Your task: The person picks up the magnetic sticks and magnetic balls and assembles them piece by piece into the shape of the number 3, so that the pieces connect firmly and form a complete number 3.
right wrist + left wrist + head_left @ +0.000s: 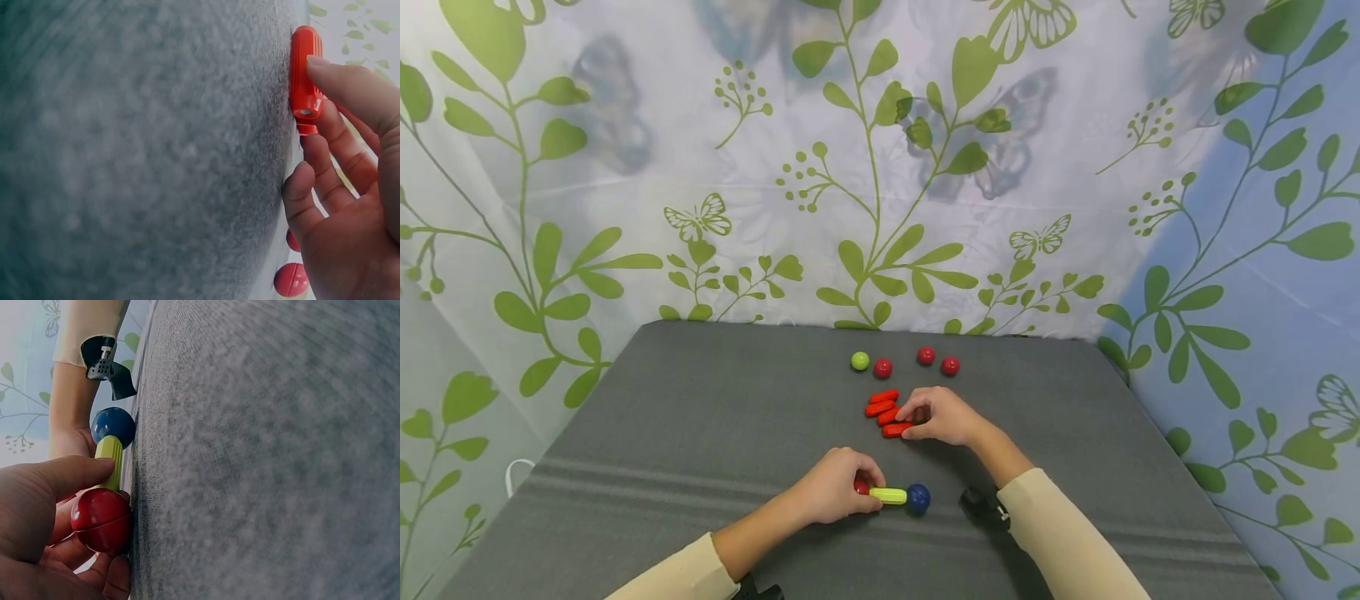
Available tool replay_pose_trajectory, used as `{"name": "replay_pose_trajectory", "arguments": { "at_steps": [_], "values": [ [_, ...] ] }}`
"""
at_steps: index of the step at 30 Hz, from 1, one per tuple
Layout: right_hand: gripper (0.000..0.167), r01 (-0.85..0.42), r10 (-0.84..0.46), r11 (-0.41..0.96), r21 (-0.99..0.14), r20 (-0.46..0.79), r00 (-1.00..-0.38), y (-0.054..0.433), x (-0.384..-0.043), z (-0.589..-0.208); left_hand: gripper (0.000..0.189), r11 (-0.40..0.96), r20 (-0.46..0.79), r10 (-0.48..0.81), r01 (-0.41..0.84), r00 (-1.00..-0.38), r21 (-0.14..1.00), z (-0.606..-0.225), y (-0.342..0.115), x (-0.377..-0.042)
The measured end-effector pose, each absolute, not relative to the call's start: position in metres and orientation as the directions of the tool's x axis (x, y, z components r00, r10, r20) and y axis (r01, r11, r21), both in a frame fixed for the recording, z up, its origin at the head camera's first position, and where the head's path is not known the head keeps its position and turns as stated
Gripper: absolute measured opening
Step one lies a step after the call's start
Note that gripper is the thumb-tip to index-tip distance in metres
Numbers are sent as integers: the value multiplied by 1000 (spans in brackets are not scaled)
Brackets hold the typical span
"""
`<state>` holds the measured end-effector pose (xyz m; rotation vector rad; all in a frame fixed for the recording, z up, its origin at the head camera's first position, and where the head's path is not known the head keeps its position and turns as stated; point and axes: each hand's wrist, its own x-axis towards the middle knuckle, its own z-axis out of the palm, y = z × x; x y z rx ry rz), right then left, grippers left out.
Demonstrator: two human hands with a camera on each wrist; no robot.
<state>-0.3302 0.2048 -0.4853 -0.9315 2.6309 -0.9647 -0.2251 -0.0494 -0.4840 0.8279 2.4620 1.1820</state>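
My left hand [842,486] pinches a yellow-green ribbed rod [889,496] between thumb and fingers. A red ball [103,520] sits at the rod's near end, inside the curl of those fingers, and a dark blue ball [917,498] is on its other end. Farther back, my right hand [947,417] has thumb and fingertips around the end of a red ribbed rod [306,75], the nearest of several red rods. In the right wrist view the thumb lies on its side, and a small metal disc shows in its end face. The other red rods [882,408] lie just beyond.
At the back of the grey cloth-covered table [715,400] lie a green ball [860,361], a red ball [883,368] beside it, and two more red balls [927,356] to the right. A leaf-patterned curtain [745,208] hangs behind. Both wrists wear black camera mounts [981,502].
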Motion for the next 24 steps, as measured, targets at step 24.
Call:
{"name": "replay_pose_trajectory", "arguments": {
  "at_steps": [24],
  "values": [
    [21, -487, -601, 661, -571, -14, -799, 198, -325, -483, 12, 511, -21, 601, 364, -799, 778, -487, -50, -226]
  ]
}}
